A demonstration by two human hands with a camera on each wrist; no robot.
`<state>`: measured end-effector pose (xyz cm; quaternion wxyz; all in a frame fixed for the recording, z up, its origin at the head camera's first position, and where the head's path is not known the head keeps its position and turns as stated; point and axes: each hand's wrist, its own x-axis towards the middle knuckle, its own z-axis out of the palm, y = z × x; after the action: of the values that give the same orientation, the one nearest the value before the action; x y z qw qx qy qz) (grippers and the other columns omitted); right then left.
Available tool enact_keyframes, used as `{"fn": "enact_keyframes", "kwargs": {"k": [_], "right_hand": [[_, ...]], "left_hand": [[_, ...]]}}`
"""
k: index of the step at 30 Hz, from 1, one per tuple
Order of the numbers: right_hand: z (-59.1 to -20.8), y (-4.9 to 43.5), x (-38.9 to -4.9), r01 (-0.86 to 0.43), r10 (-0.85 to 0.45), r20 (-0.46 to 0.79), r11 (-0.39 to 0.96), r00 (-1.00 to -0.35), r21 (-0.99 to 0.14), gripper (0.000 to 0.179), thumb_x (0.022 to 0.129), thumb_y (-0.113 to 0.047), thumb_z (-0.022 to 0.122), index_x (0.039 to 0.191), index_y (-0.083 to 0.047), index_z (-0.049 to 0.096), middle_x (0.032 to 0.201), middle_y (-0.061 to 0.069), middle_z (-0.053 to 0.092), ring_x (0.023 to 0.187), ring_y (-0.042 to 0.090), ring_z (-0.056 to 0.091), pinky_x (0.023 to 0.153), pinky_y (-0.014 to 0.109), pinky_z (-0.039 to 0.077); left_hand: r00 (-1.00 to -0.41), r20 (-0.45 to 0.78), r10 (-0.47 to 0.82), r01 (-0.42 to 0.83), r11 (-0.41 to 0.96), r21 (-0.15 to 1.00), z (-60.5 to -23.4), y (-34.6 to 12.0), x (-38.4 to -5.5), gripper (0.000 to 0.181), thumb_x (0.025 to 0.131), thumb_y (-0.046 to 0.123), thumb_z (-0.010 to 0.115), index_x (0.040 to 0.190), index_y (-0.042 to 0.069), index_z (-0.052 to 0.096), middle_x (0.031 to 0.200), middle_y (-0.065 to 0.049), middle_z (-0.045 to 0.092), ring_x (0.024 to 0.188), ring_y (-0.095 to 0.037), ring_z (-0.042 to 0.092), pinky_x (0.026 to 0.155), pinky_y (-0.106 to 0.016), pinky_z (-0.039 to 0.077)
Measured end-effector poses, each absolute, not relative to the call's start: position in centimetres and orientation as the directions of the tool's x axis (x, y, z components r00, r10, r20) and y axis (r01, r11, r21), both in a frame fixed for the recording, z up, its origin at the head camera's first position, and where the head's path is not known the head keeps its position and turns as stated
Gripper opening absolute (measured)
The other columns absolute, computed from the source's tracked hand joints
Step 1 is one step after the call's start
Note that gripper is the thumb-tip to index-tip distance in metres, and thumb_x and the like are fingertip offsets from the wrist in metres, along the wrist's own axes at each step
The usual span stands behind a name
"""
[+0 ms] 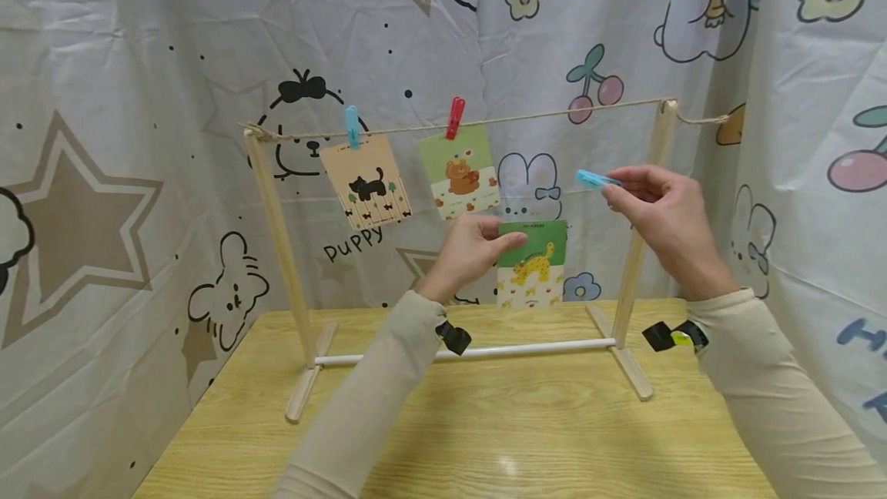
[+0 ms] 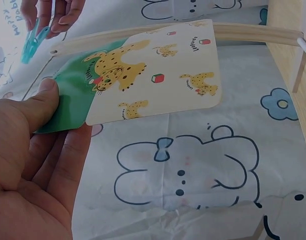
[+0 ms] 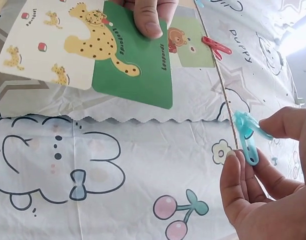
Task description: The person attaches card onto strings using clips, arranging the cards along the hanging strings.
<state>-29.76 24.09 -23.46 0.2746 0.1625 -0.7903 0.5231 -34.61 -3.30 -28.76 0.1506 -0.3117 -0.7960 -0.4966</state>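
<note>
My left hand (image 1: 473,251) pinches a green and white leopard card (image 1: 532,283) by its upper left edge, thumb in front, below the twine (image 1: 547,114). Up and to the right, my right hand (image 1: 668,214) pinches a light blue clothespin (image 1: 594,179) between thumb and fingers; the right wrist view shows this clothespin (image 3: 247,137) close up, overlapping the twine there. A black cat card (image 1: 367,189) hangs on the twine from a blue clothespin (image 1: 352,126). Beside it a bear card (image 1: 459,175) hangs from a red clothespin (image 1: 454,118).
The twine runs between two wooden posts (image 1: 277,245) of a stand, joined low down by a white rod (image 1: 527,349). Its feet (image 1: 627,372) rest on a wooden table (image 1: 485,430). A printed curtain (image 1: 208,45) hangs behind and along both sides.
</note>
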Motion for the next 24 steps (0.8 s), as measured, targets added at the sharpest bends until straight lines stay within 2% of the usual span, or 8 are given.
{"fn": "enact_keyframes", "kwargs": {"k": [4,8,11,13,15,22,24], "right_hand": [[-23.1,23.8,-29.9,-0.545,0.036,0.607,0.399,-0.794,-0.737,0.035,0.099,-0.026,0.072,0.126,-0.004,0.067,0.102,-0.01,0.069,0.089,0.009,0.067,0.076,0.016,0.053],[-22.6,23.5,-30.1,-0.545,0.039,0.608,0.399,-0.793,-0.737,0.035,0.1,-0.028,0.071,0.127,-0.006,0.067,0.103,-0.008,0.069,0.089,0.012,0.067,0.076,0.018,0.052],[-22.1,23.3,-30.2,-0.545,0.039,0.606,0.396,-0.795,-0.739,0.036,0.1,-0.03,0.07,0.128,-0.007,0.066,0.103,-0.007,0.07,0.088,0.012,0.067,0.077,0.018,0.053],[-21.7,23.3,-30.4,-0.546,0.04,0.608,0.396,-0.793,-0.739,0.036,0.101,-0.03,0.07,0.128,-0.007,0.066,0.103,-0.006,0.071,0.088,0.012,0.067,0.077,0.017,0.053],[-21.3,23.3,-30.5,-0.547,0.044,0.611,0.399,-0.79,-0.736,0.036,0.101,-0.03,0.069,0.128,-0.006,0.066,0.104,-0.006,0.071,0.088,0.011,0.067,0.077,0.017,0.054],[-20.0,23.2,-30.8,-0.548,0.051,0.623,0.425,-0.78,-0.721,0.039,0.102,-0.034,0.067,0.131,-0.009,0.067,0.107,-0.006,0.07,0.093,0.012,0.066,0.081,0.018,0.052],[-19.5,23.2,-31.0,-0.557,0.052,0.632,0.42,-0.774,-0.717,0.039,0.102,-0.035,0.067,0.132,-0.009,0.067,0.107,-0.006,0.07,0.093,0.012,0.066,0.082,0.018,0.052]], "left_hand": [[-0.772,0.536,0.342,0.631,0.311,0.71,-28.3,-2.9,-34.5,0.057,0.096,0.029,0.077,0.061,0.014,0.034,0.059,0.002,0.023,0.052,-0.013,0.021,0.051,-0.028,0.024],[-0.791,0.522,0.319,0.607,0.304,0.734,-27.9,-2.4,-34.5,0.042,0.096,0.031,0.076,0.065,0.012,0.055,0.058,0.003,0.031,0.051,-0.012,0.024,0.049,-0.028,0.025],[-0.792,0.531,0.302,0.608,0.303,0.734,-27.6,-2.1,-34.6,0.039,0.097,0.032,0.075,0.068,0.011,0.059,0.058,0.004,0.033,0.051,-0.012,0.028,0.049,-0.028,0.027],[-0.788,0.541,0.293,0.614,0.312,0.725,-27.4,-1.9,-34.6,0.046,0.098,0.033,0.074,0.066,0.01,0.05,0.059,0.003,0.031,0.052,-0.013,0.029,0.05,-0.028,0.028],[-0.78,0.556,0.288,0.625,0.319,0.713,-27.2,-1.7,-34.7,0.046,0.099,0.034,0.072,0.067,0.012,0.048,0.06,0.002,0.032,0.053,-0.013,0.031,0.051,-0.028,0.03],[-0.747,0.6,0.286,0.665,0.315,0.677,-26.2,-1.0,-35.2,0.045,0.102,0.031,0.068,0.069,0.012,0.044,0.061,0.0,0.034,0.055,-0.016,0.034,0.056,-0.026,0.032],[-0.745,0.603,0.285,0.667,0.317,0.675,-25.9,-0.8,-35.3,0.04,0.103,0.032,0.067,0.073,0.012,0.049,0.062,0.0,0.037,0.057,-0.015,0.036,0.057,-0.026,0.033]]}}
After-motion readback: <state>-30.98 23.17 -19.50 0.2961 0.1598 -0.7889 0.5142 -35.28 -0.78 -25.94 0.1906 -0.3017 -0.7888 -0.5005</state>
